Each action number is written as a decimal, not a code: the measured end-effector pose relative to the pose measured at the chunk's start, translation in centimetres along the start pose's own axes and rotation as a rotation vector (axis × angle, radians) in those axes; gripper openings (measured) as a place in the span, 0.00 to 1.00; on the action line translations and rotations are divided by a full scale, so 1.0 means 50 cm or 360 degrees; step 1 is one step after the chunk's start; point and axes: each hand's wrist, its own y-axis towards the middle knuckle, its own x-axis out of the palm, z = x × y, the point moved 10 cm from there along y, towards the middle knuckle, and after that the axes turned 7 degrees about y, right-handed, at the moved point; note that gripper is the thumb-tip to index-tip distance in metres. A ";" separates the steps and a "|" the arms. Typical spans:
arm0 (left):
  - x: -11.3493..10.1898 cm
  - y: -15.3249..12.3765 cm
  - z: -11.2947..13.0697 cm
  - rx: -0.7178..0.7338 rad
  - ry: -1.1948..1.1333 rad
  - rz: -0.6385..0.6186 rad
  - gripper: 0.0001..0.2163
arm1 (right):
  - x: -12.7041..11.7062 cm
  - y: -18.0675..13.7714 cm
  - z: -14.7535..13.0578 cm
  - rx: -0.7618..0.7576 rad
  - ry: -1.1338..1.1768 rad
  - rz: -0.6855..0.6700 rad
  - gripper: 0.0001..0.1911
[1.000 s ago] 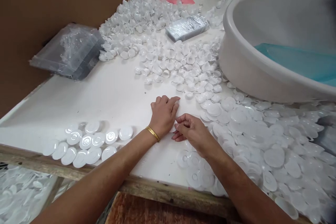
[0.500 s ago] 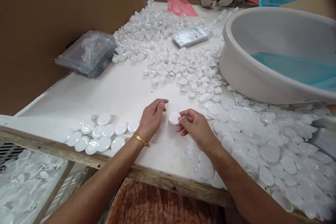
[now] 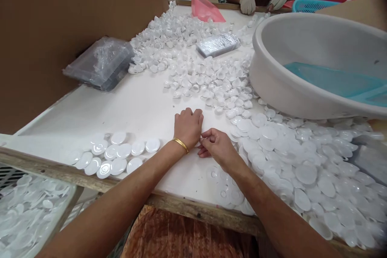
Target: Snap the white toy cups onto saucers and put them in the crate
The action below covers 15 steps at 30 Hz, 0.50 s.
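Note:
My left hand point(image 3: 188, 128), a gold bangle at its wrist, is turned back up with its fingers curled under. What those fingers hold, if anything, is hidden. Touching its side, my right hand point(image 3: 218, 146) pinches a small white saucer between thumb and fingers. That saucer is almost wholly covered by the two hands. Similar white saucers point(image 3: 119, 166) lie flat in rows on the table point(image 3: 145, 100) to the left. A large heap of loose saucers point(image 3: 305, 174) spreads out to the right, partly beneath my right forearm.
Beyond my hands lie many small white cups point(image 3: 193, 77), a plastic-wrapped block point(image 3: 218, 45) and a pink scoop point(image 3: 205, 8). A big pale tub point(image 3: 263, 68) stands at right, clear wrapped boxes point(image 3: 99, 62) at left. Across the table, a person's gloved hands point(image 3: 248, 4) work.
My left hand has rolled over, back up, and moved right against my right hand, covering the saucer that showed before. Across the table, the other person's gloved hands have moved apart.

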 end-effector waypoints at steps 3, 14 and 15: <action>0.009 0.005 0.013 0.0070 0.0139 0.0029 0.16 | 0.000 0.002 0.004 0.0036 0.0030 -0.0012 0.03; -0.004 0.003 0.020 0.0071 0.0137 0.0159 0.16 | -0.002 0.014 0.001 0.0097 0.0146 0.0005 0.03; -0.006 0.000 0.018 0.0062 0.0118 0.0167 0.16 | -0.003 0.011 -0.001 0.0070 0.0150 0.0003 0.03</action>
